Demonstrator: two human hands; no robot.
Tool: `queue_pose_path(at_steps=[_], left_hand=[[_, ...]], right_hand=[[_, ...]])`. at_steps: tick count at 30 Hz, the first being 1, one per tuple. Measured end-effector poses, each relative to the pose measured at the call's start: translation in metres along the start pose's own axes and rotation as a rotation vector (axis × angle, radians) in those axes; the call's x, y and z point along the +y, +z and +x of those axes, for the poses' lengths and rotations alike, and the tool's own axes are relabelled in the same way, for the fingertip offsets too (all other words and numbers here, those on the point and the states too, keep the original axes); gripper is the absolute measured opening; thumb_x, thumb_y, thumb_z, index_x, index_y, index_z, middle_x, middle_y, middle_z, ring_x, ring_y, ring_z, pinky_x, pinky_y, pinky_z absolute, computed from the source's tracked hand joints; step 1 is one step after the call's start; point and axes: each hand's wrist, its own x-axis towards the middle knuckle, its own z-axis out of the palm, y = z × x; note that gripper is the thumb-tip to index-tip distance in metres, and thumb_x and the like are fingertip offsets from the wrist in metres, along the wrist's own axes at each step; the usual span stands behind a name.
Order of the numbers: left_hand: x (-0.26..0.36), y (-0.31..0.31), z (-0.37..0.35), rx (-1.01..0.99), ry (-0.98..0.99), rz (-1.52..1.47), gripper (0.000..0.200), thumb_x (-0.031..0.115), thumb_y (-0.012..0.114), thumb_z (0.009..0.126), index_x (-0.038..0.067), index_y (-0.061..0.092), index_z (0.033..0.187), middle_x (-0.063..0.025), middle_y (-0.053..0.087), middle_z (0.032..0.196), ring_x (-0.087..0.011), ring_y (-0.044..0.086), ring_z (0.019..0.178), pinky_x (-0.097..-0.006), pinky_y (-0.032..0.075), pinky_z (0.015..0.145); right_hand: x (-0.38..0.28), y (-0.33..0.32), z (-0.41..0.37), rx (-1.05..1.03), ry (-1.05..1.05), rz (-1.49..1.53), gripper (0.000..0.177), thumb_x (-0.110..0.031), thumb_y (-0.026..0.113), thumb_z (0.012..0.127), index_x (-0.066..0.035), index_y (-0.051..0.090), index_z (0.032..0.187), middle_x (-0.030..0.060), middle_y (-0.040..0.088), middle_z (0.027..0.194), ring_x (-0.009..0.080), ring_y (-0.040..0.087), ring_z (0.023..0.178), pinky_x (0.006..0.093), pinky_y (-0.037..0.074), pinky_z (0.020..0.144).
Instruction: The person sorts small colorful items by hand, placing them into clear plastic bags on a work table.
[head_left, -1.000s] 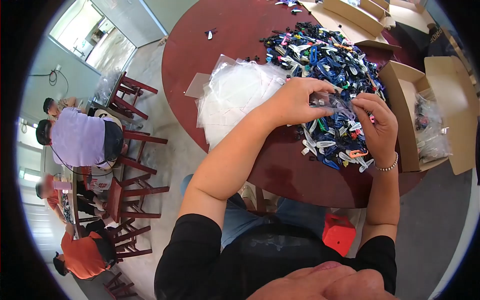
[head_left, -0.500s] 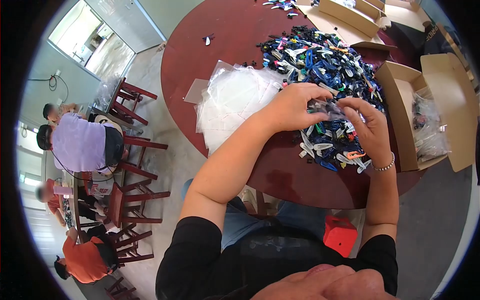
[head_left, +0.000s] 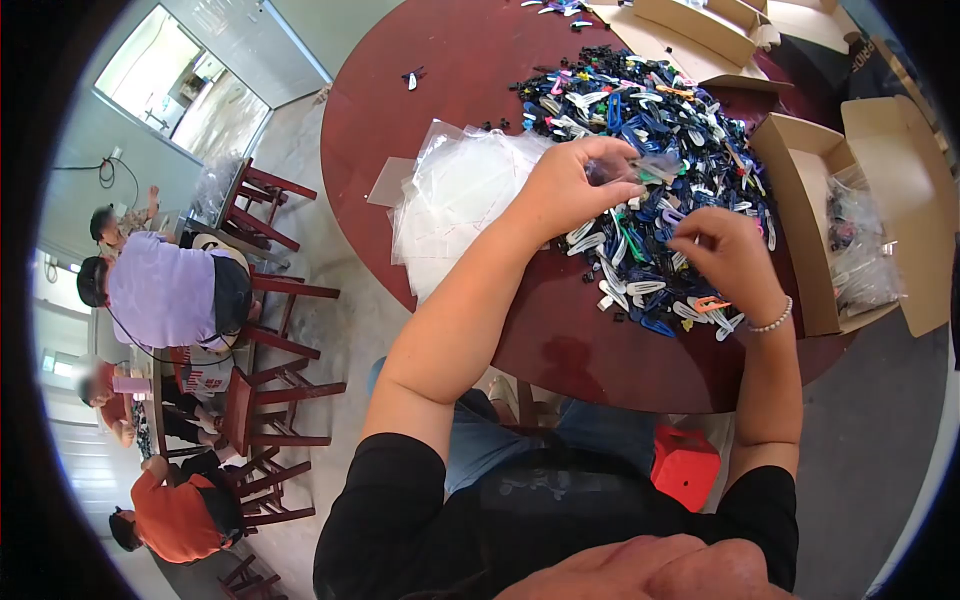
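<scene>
My left hand (head_left: 585,185) is closed on a small clear plastic bag (head_left: 657,168), with something dark inside it near my fingers. It hovers over the left side of a big heap of mixed snap hair clips (head_left: 690,130), mostly blue, black and white. Over the heap's lower right part is my right hand (head_left: 730,255), its thumb and fingertips pinched together; whatever lies between them is too small to make out. A purple clip (head_left: 672,215) shows right by those fingertips. Left of the heap, a spread stack of flat clear bags (head_left: 455,205) lies partly behind my left forearm.
An open cardboard box (head_left: 800,230) with filled clear bags (head_left: 860,250) stands at the right of the round table (head_left: 440,60). More cardboard boxes (head_left: 700,35) are at the back. Below the table edge is a red stool (head_left: 686,468). Several people sit at a table far left.
My hands have moved apart. The left one, holding the bag, has shifted left and up; the right has let go of the bag and dropped lower over the clips.
</scene>
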Motion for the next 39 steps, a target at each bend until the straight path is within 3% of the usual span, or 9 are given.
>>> queue_pose_path(at_steps=[2, 5, 11, 16, 20, 26, 32, 34, 39], left_hand=[[-0.002, -0.001, 0.001, 0.031, 0.006, 0.034, 0.047, 0.009, 0.078, 0.075, 0.004, 0.060, 0.118, -0.0028, 0.065, 0.097, -0.0090, 0.061, 0.089, -0.0249, 0.050, 0.081], [0.000, 0.002, -0.002, 0.061, 0.082, 0.047, 0.049, 0.008, 0.077, 0.075, 0.006, 0.059, 0.120, -0.0034, 0.064, 0.098, -0.0094, 0.060, 0.092, -0.0255, 0.050, 0.082], [0.001, 0.003, -0.004, 0.094, 0.207, 0.266, 0.054, 0.008, 0.078, 0.073, 0.005, 0.056, 0.122, -0.0063, 0.065, 0.098, -0.0129, 0.062, 0.093, -0.0271, 0.050, 0.083], [-0.001, 0.004, -0.002, 0.117, 0.372, 0.436, 0.053, 0.013, 0.078, 0.064, 0.006, 0.060, 0.113, -0.0090, 0.063, 0.089, -0.0288, 0.060, 0.087, -0.0376, 0.048, 0.077], [0.003, 0.005, -0.004, 0.083, 0.396, 0.495, 0.052, 0.012, 0.078, 0.065, 0.006, 0.059, 0.113, -0.0088, 0.063, 0.089, -0.0281, 0.060, 0.087, -0.0373, 0.049, 0.078], [0.004, 0.010, -0.005, -0.013, 0.394, 0.449, 0.057, 0.009, 0.078, 0.068, 0.010, 0.058, 0.122, -0.0079, 0.066, 0.096, -0.0220, 0.063, 0.090, -0.0320, 0.051, 0.081], [0.014, 0.002, -0.005, -0.155, 0.085, -0.009, 0.057, 0.007, 0.073, 0.072, 0.005, 0.056, 0.126, -0.0092, 0.065, 0.107, -0.0197, 0.061, 0.104, -0.0313, 0.050, 0.087], [0.020, 0.000, -0.008, -0.448, -0.014, -0.652, 0.065, 0.011, 0.066, 0.072, 0.001, 0.047, 0.134, -0.0169, 0.059, 0.120, -0.0243, 0.057, 0.112, -0.0348, 0.050, 0.091], [0.016, 0.005, -0.009, -0.615, -0.110, -0.773, 0.079, 0.021, 0.059, 0.073, -0.004, 0.031, 0.143, -0.0250, 0.046, 0.135, -0.0299, 0.050, 0.123, -0.0441, 0.046, 0.098]], right_hand=[[-0.007, 0.014, -0.004, -0.053, -0.096, -0.250, 0.016, -0.013, 0.074, 0.073, -0.001, 0.066, 0.079, 0.0110, 0.062, 0.068, 0.0240, 0.059, 0.058, 0.0323, 0.045, 0.054], [-0.008, 0.025, -0.005, -0.082, -0.035, -0.387, 0.017, -0.014, 0.075, 0.071, -0.001, 0.064, 0.076, 0.0117, 0.062, 0.069, 0.0280, 0.060, 0.060, 0.0354, 0.046, 0.055], [-0.001, 0.002, -0.002, -0.024, -0.052, -0.183, 0.010, -0.002, 0.068, 0.075, 0.000, 0.058, 0.077, 0.0069, 0.062, 0.075, 0.0156, 0.058, 0.061, 0.0297, 0.046, 0.058], [-0.005, -0.017, -0.005, 0.286, 0.153, 0.355, 0.006, 0.000, 0.063, 0.084, 0.000, 0.058, 0.088, 0.0055, 0.061, 0.078, 0.0115, 0.061, 0.070, 0.0250, 0.046, 0.058], [-0.020, -0.014, -0.002, 0.291, -0.267, -0.111, 0.010, 0.005, 0.062, 0.084, 0.001, 0.061, 0.093, 0.0078, 0.062, 0.085, 0.0109, 0.058, 0.069, 0.0234, 0.047, 0.061], [-0.027, 0.003, -0.003, 0.285, -0.285, 0.008, 0.026, 0.006, 0.061, 0.084, 0.001, 0.063, 0.109, 0.0100, 0.063, 0.098, 0.0117, 0.058, 0.073, 0.0233, 0.048, 0.064], [-0.010, -0.002, -0.004, 0.389, -0.239, 0.280, 0.045, 0.008, 0.055, 0.084, -0.001, 0.051, 0.128, 0.0108, 0.052, 0.128, 0.0136, 0.056, 0.105, 0.0248, 0.049, 0.082], [-0.017, 0.001, -0.003, 0.349, -0.199, 0.316, 0.047, 0.006, 0.056, 0.084, -0.002, 0.049, 0.130, 0.0106, 0.052, 0.129, 0.0149, 0.054, 0.109, 0.0270, 0.047, 0.087], [-0.014, 0.011, -0.004, 0.123, -0.107, 0.523, 0.054, -0.007, 0.067, 0.085, -0.002, 0.045, 0.134, 0.0103, 0.051, 0.131, 0.0187, 0.049, 0.121, 0.0345, 0.040, 0.101]])
